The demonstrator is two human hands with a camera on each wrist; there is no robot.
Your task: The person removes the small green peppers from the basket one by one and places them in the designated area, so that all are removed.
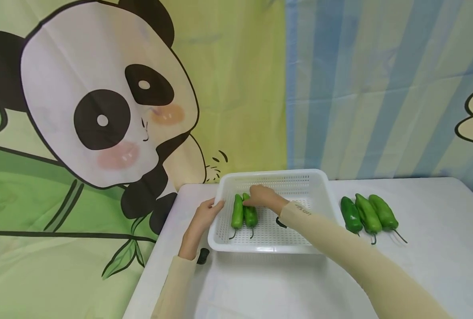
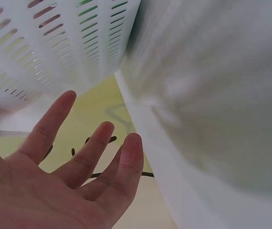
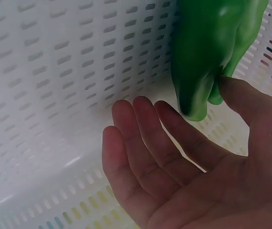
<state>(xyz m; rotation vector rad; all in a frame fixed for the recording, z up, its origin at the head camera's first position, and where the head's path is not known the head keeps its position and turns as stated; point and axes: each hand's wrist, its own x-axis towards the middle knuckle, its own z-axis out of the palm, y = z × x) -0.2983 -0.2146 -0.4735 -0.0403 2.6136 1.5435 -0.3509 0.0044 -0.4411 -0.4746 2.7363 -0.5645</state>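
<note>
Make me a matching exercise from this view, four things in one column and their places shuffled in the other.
Things
1. Left hand
2. Right hand
3. Two peppers
4. Three peppers

Places
A. On the table, right of the basket
B. Reaching into the basket
C. At the basket's left rim
D. Lying inside the basket

Pairs: 1-C, 2-B, 3-D, 4-A

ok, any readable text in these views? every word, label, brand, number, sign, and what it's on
"Lets…": dark lettering near the cuff of the right sleeve, head view; the rest is too small to read surely.
No other text: I see none on the white basket, the green peppers or the backdrop, whose black strokes are drawing, not letters.
</note>
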